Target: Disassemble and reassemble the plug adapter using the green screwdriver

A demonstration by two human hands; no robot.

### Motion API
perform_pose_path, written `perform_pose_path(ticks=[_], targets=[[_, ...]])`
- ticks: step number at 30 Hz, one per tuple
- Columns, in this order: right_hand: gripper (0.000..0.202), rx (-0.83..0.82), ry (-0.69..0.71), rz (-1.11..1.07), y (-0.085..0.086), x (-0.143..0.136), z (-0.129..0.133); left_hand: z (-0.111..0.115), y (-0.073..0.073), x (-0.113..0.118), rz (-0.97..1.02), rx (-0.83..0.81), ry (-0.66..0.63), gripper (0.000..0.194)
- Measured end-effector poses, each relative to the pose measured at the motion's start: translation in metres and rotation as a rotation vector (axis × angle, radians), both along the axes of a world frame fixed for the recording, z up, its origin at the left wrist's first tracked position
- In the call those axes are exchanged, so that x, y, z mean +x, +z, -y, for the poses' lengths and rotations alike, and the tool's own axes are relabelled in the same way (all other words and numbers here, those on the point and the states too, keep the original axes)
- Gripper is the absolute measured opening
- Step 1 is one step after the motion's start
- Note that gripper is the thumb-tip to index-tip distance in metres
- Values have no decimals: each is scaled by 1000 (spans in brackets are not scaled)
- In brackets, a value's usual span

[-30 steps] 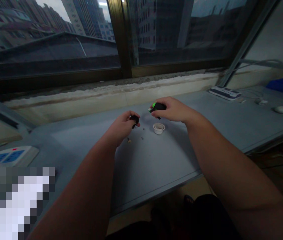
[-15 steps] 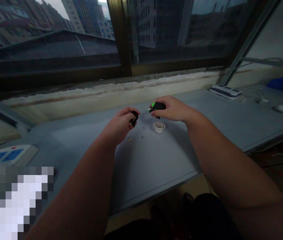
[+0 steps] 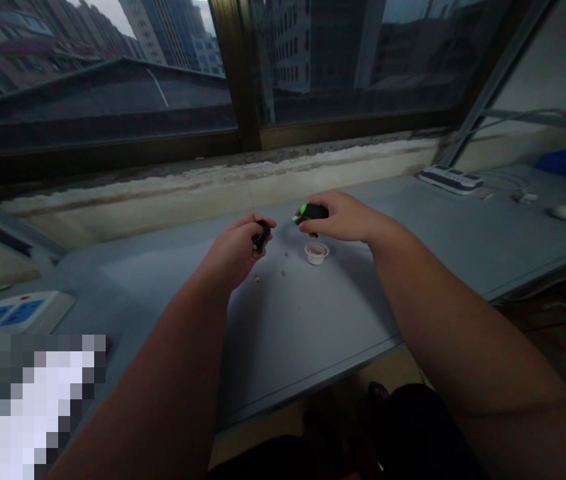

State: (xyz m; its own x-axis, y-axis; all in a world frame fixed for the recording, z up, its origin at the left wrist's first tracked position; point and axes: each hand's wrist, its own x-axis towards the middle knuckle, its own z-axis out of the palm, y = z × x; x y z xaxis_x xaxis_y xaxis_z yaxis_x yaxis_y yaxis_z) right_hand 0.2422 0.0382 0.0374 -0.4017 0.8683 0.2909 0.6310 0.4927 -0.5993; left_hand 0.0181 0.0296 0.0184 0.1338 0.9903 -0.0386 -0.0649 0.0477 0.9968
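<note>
My left hand [image 3: 237,247] is closed round a small black part [image 3: 261,235], held above the grey table. To its right, my right hand [image 3: 343,217] grips a black and green tool [image 3: 314,212], whose pale end points toward the left hand; a gap lies between the two. A white round cup-like piece [image 3: 316,253] stands on the table just below the right hand. Below the left hand lies a tiny tan piece [image 3: 257,279]. Small metal bits [image 3: 283,273] rest between it and the cup; they are too small to make out.
A white power strip [image 3: 451,180] lies at the back right with cables near a white mouse-like object [image 3: 565,213]. A white box with blue panels [image 3: 23,312] sits at the left. Behind the grey table [image 3: 307,333] are a low wall and window.
My left hand has moved slightly left and turned the black part a little. The right hand keeps its grip on the tool, almost unmoved. The whole view has shifted slightly.
</note>
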Motion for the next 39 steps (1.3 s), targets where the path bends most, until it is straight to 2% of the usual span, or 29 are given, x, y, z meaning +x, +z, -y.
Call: perform_pose_path(ticks=[10, 13, 15, 17, 22, 26, 30, 39], targets=[[23, -16, -10, -14, 1, 0, 0, -4, -10, -2, -257, 121, 31, 16], [24, -18, -4, -20, 1, 0, 0, -4, -11, -2, -295, 114, 60, 28], [24, -16, -9, -18, 1, 0, 0, -4, -11, -3, -277, 118, 66, 41], [25, -11, -13, -17, 0, 0, -1, -4, -11, -2, -255, 119, 70, 45], [23, 21, -31, 10, -1, 0, -1, -4, -7, -1, -98, 7, 86, 19], [23, 21, -52, 17, 1, -1, 0, 0, -3, 0, 19, -51, 108, 22], [21, 43, -58, 21, 1, -1, 1, 3, -1, 0, 6, -77, 67, 28], [20, 51, -56, 35, 1, 0, -2, 5, -2, 3, 19, -57, 0, 22]])
